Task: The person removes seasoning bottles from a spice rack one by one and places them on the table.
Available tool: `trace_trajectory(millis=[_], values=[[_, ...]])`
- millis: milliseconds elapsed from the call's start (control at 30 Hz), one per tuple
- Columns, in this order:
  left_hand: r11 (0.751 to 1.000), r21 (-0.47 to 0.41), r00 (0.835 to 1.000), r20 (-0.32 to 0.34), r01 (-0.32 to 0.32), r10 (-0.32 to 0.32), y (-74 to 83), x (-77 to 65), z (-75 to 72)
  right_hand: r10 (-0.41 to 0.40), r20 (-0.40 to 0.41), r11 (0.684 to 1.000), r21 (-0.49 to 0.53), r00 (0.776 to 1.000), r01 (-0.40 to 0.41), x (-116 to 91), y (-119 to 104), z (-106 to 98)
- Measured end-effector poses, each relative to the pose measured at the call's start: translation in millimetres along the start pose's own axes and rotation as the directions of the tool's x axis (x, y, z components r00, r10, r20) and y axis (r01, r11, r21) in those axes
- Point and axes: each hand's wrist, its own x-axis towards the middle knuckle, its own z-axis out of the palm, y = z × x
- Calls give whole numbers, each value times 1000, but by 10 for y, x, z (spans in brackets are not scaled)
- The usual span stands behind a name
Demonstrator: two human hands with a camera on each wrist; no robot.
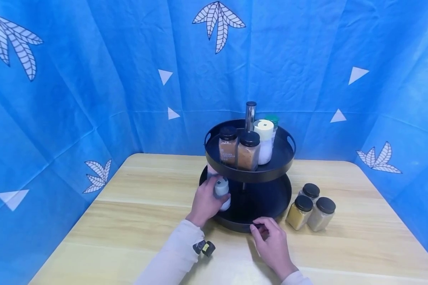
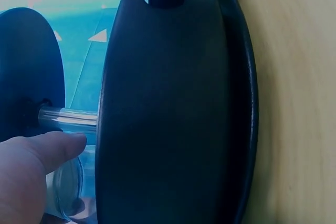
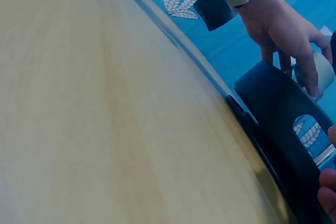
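Three black-lidded jars (image 1: 304, 204) stand close together on the desk (image 1: 146, 213), between a black two-tier stand and the desk's right edge. The stand's lower tray (image 1: 264, 200) sits toward the desk's back edge, and the pale bottle (image 1: 221, 185) is at that tray's left side, partly below the rim of the upper tray (image 1: 251, 174). The left hand (image 1: 204, 201) is curled round the bottle, thumb on the near side; the bottle looks roughly upright, but whether its base bears on the tray I cannot tell. The right hand (image 1: 274, 244) has thumb and fingers pinching the lower tray's near rim, beside the cut-out slot (the right wrist view shows that slot best), perhaps to steady it. On the upper tray, two brown jars (image 1: 248, 154) stand at the front, with a white bottle (image 1: 264, 140) and a green-capped container (image 1: 273, 120) behind them, near the post (image 1: 250, 114). The step in hand seems to be positioning the pale bottle on the lower tray, judging by the grip and the hold on the rim. From this pose, a good next move would need the bottle kept level, its base flat on the tray, and the left fingers loosened sideways, clear of the upper rim and the pinkish container (image 1: 211, 170) just behind.
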Motion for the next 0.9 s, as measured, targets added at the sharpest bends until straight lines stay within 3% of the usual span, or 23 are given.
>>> trace_trajectory(millis=[900], values=[[997, -9, 997, -7, 74, -74, 21, 78, -34, -35, -16, 999, 21, 999, 35, -8, 37, -1]])
